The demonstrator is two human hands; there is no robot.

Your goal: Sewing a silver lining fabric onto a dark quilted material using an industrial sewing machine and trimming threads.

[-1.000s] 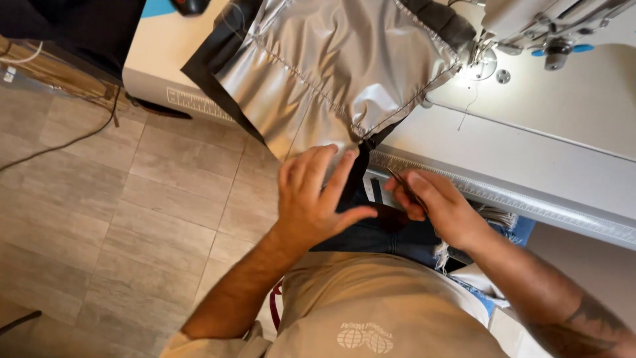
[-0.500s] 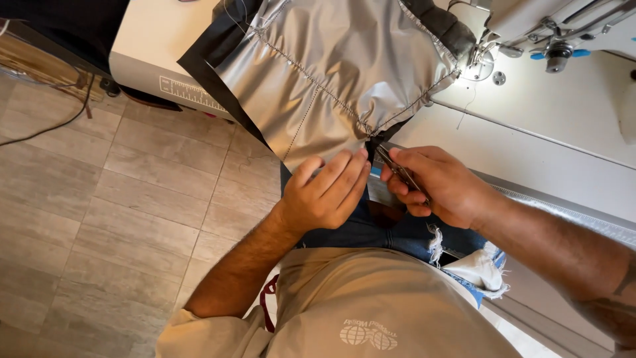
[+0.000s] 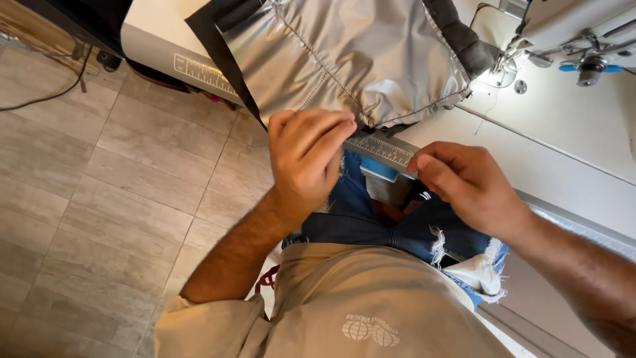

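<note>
Head view: my left hand (image 3: 306,162) has its fingers curled shut, pinching the lower edge of the silver quilted fabric (image 3: 344,56) that hangs over the front edge of the white sewing table (image 3: 563,126). My right hand (image 3: 464,185) is closed in a pinch just right of it, beside the table's ruler strip (image 3: 381,147); can't tell what it grips. The sewing machine (image 3: 570,33) sits top right.

Fabric piece (image 3: 358,59) on table (image 3: 570,132), hanging over front edge. Sewing machine (image 3: 576,33) on table, right of fabric. Left hand (image 3: 308,162) below fabric hem; right hand (image 3: 464,185) to its right, near table edge.
</note>
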